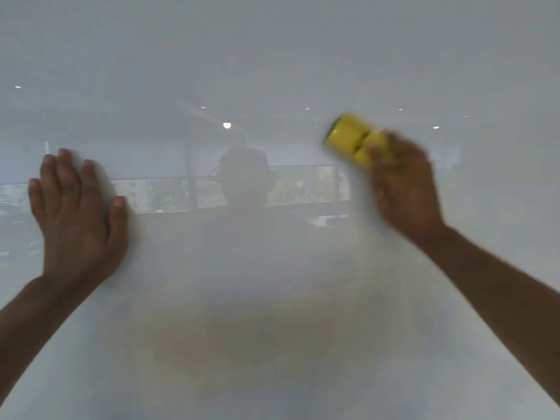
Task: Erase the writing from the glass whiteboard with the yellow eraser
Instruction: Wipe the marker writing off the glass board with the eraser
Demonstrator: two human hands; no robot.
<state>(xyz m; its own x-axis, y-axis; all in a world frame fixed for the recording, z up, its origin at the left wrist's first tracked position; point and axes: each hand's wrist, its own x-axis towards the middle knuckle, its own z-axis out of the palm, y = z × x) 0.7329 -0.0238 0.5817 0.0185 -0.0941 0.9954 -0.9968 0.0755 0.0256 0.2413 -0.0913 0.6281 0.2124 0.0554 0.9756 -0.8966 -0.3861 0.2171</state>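
Observation:
The glass whiteboard (272,298) fills the whole view, pale and glossy, and I see no writing on it. My right hand (404,186) is at the upper right, blurred by motion, gripping the yellow eraser (348,136), which sticks out up and to the left of my fingers against the glass. My left hand (75,207) lies flat on the board at the left, fingers spread slightly and pointing up, holding nothing.
The glass shows faint reflections: ceiling lights (226,125), a window band (169,194) across the middle, and the dim outline of a person (244,189) at the centre. No board edge or frame is in view.

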